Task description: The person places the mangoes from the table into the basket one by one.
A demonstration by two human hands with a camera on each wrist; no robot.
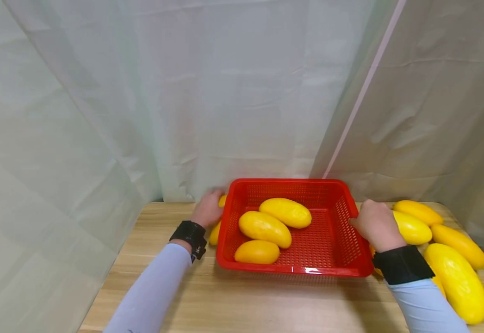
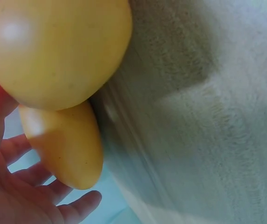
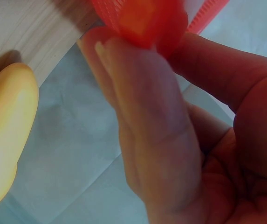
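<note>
The right hand pinches the near rim of the red basket while the left hand, fingers loose, reaches for two mangoes just beside its palm; closing round one seems next.

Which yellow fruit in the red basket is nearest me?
The small orange-yellow fruit at the front of the red basket. The other two lie farther back, toward the curtain.

Wooden table, pale grain. Grey-white curtain hangs behind and at left. Second curtain at right, meeting the first at a pale seam running down toward the table's far edge.
</note>
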